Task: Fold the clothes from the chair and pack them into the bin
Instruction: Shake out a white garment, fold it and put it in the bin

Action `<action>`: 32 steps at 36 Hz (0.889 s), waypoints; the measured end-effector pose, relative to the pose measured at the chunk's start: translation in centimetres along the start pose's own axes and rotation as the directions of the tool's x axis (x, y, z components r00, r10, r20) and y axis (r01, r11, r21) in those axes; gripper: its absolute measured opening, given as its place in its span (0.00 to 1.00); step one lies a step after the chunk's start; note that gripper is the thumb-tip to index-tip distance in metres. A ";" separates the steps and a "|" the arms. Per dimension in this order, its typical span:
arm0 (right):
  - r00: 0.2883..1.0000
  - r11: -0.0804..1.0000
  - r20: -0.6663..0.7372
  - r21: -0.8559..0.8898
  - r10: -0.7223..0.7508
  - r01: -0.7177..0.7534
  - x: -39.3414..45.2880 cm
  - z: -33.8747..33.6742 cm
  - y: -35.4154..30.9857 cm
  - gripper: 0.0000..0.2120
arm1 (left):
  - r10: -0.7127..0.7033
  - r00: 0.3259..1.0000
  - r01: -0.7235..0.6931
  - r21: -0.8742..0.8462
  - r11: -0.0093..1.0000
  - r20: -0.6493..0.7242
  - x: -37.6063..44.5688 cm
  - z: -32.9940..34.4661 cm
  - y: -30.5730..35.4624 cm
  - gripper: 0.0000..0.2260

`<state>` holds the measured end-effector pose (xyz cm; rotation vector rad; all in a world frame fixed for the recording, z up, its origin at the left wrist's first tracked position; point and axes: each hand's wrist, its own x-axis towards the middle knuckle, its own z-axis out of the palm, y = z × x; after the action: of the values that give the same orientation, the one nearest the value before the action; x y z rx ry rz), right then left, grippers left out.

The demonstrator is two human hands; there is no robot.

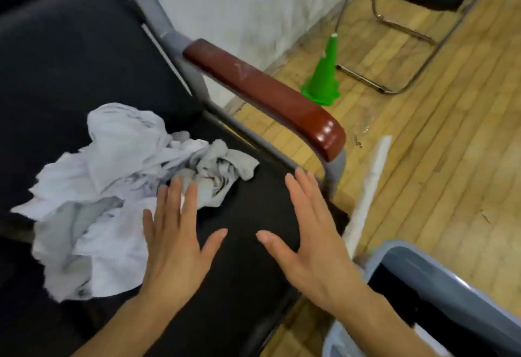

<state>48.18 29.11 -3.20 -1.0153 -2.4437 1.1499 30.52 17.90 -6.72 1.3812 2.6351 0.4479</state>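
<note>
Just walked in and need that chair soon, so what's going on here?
A person is sorting laundry on the black chair. Both hands are open and flat over the seat: the left hand at the edge of a crumpled pile of white clothes, the right hand over bare seat. Nothing looks folded yet. A grey bin waits on the floor beside the chair.

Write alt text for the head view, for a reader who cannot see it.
Two open hands, left hand and right hand, reach flat over a black chair seat toward crumpled white clothes. A grey bin stands at lower right, a green cone on the wooden floor.
</note>
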 end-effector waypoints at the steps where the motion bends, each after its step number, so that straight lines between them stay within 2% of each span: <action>1: 0.999 1.000 0.037 0.012 0.006 -0.007 1.2 1.7 -1.0 0.37 | -0.033 0.999 0.033 0.003 0.999 -0.010 -0.2 0.0 -2.2 0.36; 4: 0.996 0.998 0.072 0.012 0.059 -0.060 4.6 7.0 -3.3 0.37 | -0.139 0.989 0.141 0.029 0.990 -0.048 0.2 -0.3 -8.5 0.36; 8: 0.971 0.998 0.227 -0.015 0.069 -0.067 7.4 15.4 -7.5 0.32 | -0.298 0.953 0.288 0.139 0.948 0.054 -0.4 -0.7 -18.0 0.34; 11: 0.938 0.998 0.341 -0.024 0.063 -0.058 8.1 18.8 -9.1 0.26 | -0.329 0.933 0.306 0.153 0.939 0.149 -1.8 0.4 -21.4 0.22; 13: 0.909 0.993 0.402 -0.047 0.114 -0.104 9.1 21.3 -9.9 0.26 | -0.324 0.928 0.304 0.127 0.944 0.185 -2.2 0.7 -23.3 0.13; 17: 0.857 0.976 0.469 -0.076 0.215 -0.204 10.5 24.7 -11.2 0.32 | -0.285 0.949 0.284 0.030 0.958 0.131 -1.5 0.4 -24.7 0.09; 19: 0.842 0.971 0.484 -0.101 0.239 -0.218 10.6 26.1 -11.8 0.32 | -0.285 0.955 0.289 -0.043 0.956 0.085 -1.5 0.3 -25.0 0.08; 21: 0.853 0.969 0.460 -0.122 0.248 -0.216 10.6 26.9 -12.1 0.24 | -0.304 0.950 0.313 -0.188 0.931 0.076 -1.8 -0.2 -24.6 0.06; 24: 0.899 0.970 0.369 -0.152 0.235 -0.191 10.2 26.8 -12.6 0.07 | -0.393 0.912 0.404 -0.398 0.824 0.113 -2.4 -1.5 -23.6 0.06; 25: 0.910 0.973 0.349 -0.143 0.223 -0.183 10.2 26.5 -13.0 0.05 | -0.430 0.894 0.436 -0.465 0.770 0.128 -2.5 -2.3 -23.4 0.07; 27: 0.944 0.987 0.307 -0.136 0.124 -0.086 10.2 25.4 -14.3 0.07 | -0.468 0.876 0.450 -0.548 0.705 0.117 -2.5 -4.4 -23.1 0.09; 29: 0.965 0.990 0.261 -0.135 -0.007 0.043 10.1 23.8 -16.0 0.11 | -0.453 0.884 0.426 -0.598 0.679 0.114 -2.2 -7.1 -22.6 0.07; 32: 0.959 0.972 0.235 -0.132 -0.159 0.194 10.7 20.0 -20.0 0.11 | -0.394 0.912 0.371 -0.633 0.680 0.112 -1.1 -12.5 -21.3 0.05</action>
<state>20.96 16.06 -1.90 -0.7196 -2.7718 1.0807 11.34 3.11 -1.76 0.5823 2.3253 1.1764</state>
